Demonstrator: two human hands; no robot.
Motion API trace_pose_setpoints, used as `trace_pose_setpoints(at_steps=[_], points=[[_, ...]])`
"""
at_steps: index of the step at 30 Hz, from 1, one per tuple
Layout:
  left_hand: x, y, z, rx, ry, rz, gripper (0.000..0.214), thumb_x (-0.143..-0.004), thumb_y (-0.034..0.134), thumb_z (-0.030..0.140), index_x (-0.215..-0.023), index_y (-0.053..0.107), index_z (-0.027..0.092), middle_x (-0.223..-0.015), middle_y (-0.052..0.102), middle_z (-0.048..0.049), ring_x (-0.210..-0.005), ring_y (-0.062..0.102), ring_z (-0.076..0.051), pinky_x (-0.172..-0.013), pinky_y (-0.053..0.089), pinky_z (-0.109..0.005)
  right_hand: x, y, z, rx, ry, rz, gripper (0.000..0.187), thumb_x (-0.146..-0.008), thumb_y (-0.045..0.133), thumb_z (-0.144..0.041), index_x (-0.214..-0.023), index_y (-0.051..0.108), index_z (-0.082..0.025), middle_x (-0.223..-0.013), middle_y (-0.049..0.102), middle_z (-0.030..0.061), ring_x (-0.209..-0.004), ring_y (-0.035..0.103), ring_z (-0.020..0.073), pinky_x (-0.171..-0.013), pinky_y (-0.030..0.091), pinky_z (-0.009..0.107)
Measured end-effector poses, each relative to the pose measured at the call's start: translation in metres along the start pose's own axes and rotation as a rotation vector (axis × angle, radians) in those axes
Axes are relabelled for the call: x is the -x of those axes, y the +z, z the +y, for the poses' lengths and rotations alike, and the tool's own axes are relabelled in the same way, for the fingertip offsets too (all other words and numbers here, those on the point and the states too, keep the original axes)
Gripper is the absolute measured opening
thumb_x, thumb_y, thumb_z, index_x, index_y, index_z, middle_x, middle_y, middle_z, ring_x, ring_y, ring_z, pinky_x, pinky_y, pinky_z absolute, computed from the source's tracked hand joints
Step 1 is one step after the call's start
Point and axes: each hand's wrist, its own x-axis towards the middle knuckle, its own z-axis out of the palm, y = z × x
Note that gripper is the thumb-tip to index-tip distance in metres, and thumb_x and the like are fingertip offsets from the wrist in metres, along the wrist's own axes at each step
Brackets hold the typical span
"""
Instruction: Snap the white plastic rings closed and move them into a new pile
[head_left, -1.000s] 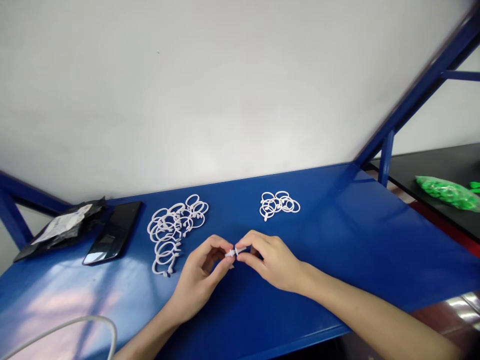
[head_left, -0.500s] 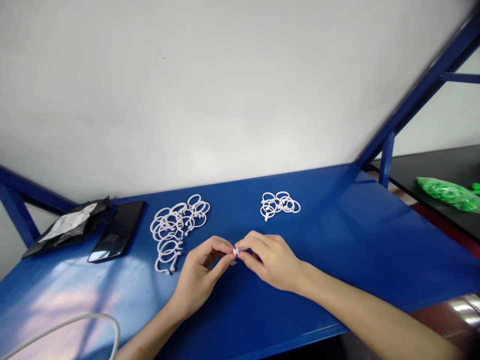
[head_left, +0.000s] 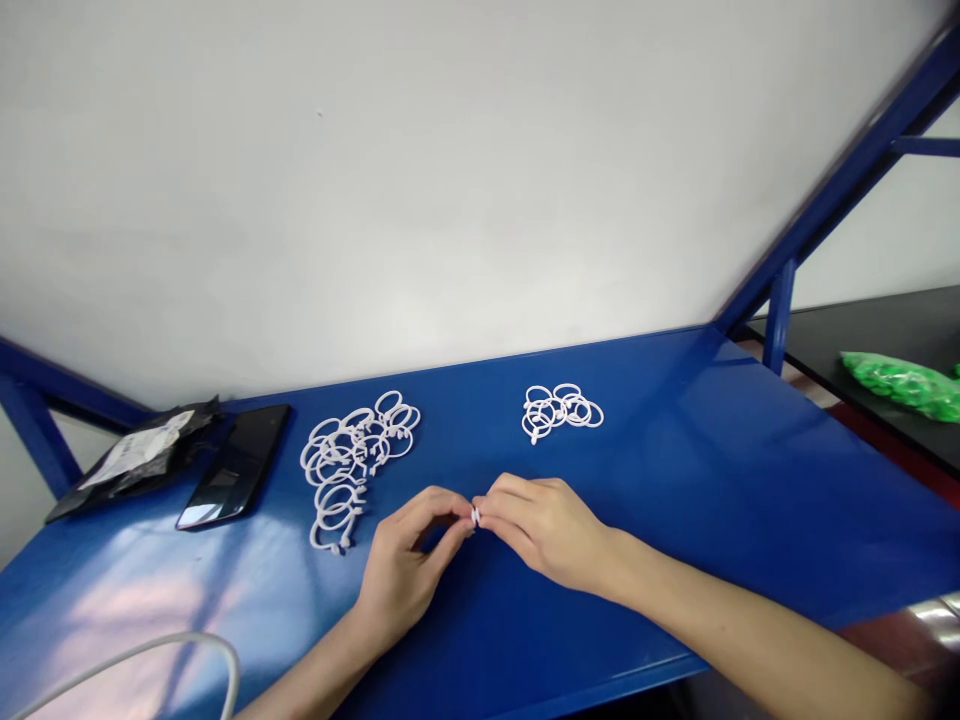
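Observation:
Between my two hands, just above the blue table, is a small white plastic curtain ring (head_left: 475, 517), mostly covered by fingertips. My left hand (head_left: 405, 560) pinches one side of it with thumb and fingers. From the other side my right hand (head_left: 551, 525) grips it, and the fingertips of both hands almost meet. Left of my hands lies a loose pile of white curtain rings (head_left: 364, 437), several of them open, with little knobs at their ends. A smaller group of similar rings (head_left: 559, 409), which look closed, lies beyond my right hand.
On the blue table (head_left: 660, 450), a black phone (head_left: 236, 465) lies beside a black plastic package (head_left: 142, 450) at the left. A white cable (head_left: 150, 642) curves across the lower left corner. Blue frame bars (head_left: 825, 190) slant at the right, near a bag of green pieces (head_left: 900, 385).
Both hands have dipped slightly with the ring, and its visible white part has become smaller between the fingertips. The ring piles are unchanged; the view has shifted a little.

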Motion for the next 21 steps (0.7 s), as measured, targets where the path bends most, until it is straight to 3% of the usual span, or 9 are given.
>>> trace_pose_setpoints(at_steps=[5, 13, 21], points=[[0.001, -0.0007, 0.0016, -0.097, 0.148, 0.033, 0.015, -0.092, 0.066, 0.009, -0.099, 0.068, 0.022, -0.089, 0.074, 0.0005, -0.079, 0.072, -0.011, -0.074, 0.058, -0.018, -0.001, -0.0035, -0.0045, 0.02, -0.026, 0.008, 0.03, -0.11, 0.043, -0.027, -0.103, 0.07, -0.018, -0.094, 0.071, 0.004, -0.074, 0.069, 0.0123, -0.067, 0.054, 0.023], [0.0013, 0.0004, 0.0017, -0.179, 0.273, 0.029, 0.017, -0.093, 0.064, 0.006, -0.104, 0.066, 0.02, -0.091, 0.073, -0.0005, -0.081, 0.072, -0.01, -0.078, 0.057, -0.016, 0.0, -0.0022, -0.0047, 0.143, -0.087, 0.039, 0.027, -0.109, 0.043, -0.021, -0.101, 0.069, -0.018, -0.088, 0.07, 0.0018, -0.066, 0.065, 0.0113, -0.062, 0.05, 0.024], [-0.0072, -0.0053, -0.0076, -0.318, 0.355, -0.063, 0.011, -0.099, 0.06, 0.013, -0.106, 0.063, 0.02, -0.097, 0.073, -0.0027, -0.091, 0.072, -0.013, -0.084, 0.057, -0.022, -0.0012, 0.0044, -0.0017, 0.254, -0.074, 0.056, 0.029, -0.109, 0.043, -0.026, -0.099, 0.07, -0.02, -0.085, 0.07, 0.0004, -0.064, 0.064, 0.0122, -0.06, 0.045, 0.026]])
